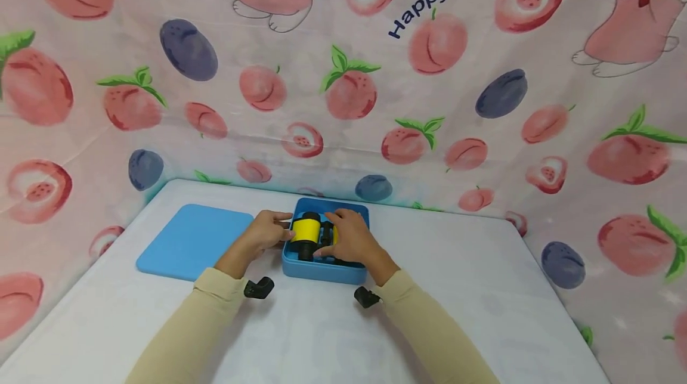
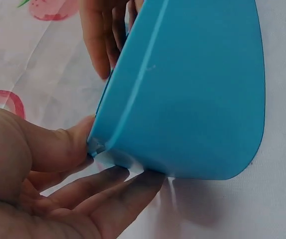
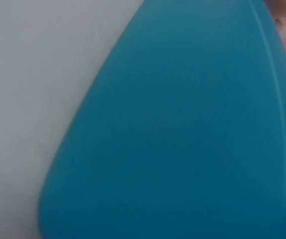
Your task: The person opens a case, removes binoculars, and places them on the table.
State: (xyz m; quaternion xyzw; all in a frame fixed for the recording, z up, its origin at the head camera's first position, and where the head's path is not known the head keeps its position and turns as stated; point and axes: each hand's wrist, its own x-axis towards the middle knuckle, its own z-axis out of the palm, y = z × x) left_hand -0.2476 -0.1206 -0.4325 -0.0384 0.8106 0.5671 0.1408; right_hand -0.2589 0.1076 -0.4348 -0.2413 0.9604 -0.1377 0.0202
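Yellow-and-black binoculars [image 1: 306, 231] lie inside an open blue box [image 1: 324, 272] on the white table. My right hand [image 1: 352, 238] reaches over the box and grips the right half of the binoculars, thumb near their middle and fingers toward the far side. That barrel is mostly hidden under the hand. At the box's left side, my left hand [image 1: 266, 230] holds the wall. The left wrist view shows its thumb at the rim and its fingers against the outside of the box [image 2: 193, 94]. Only the outer wall of the box [image 3: 168, 124] fills the right wrist view.
A flat blue lid [image 1: 188, 241] lies on the table left of the box. Behind the table and along both sides hangs a peach-printed cloth [image 1: 322, 26]. Small black wrist cameras [image 1: 260, 288] stick out from both sleeves near the box's front.
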